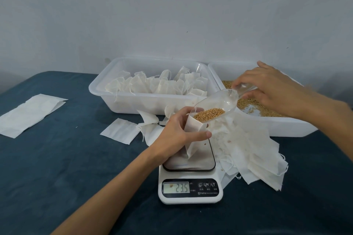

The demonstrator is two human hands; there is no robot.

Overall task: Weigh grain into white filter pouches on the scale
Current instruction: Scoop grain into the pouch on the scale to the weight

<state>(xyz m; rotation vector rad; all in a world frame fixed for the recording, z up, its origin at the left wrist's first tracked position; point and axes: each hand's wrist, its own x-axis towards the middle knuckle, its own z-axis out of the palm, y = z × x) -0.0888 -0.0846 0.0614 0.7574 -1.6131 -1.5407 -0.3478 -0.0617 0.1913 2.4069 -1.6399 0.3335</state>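
My left hand point(176, 129) holds a white filter pouch point(193, 135) upright with its mouth open, its bottom resting on the steel platform of the white scale point(191, 183). The display reads 23.5. My right hand point(267, 86) grips the handle of a clear plastic scoop point(219, 103), tilted down so its lip sits at the pouch mouth. Golden grain point(209, 114) lies in the scoop's front end. A few loose grains sit on the scale platform.
A white tub point(118, 99) of filled pouches stands behind the scale; a second white tub point(277, 124) with loose grain is at the right. Empty pouches point(254, 149) are piled right of the scale, one lies left of it point(120, 129), and a folded white sheet point(30, 114) lies far left on the blue cloth.
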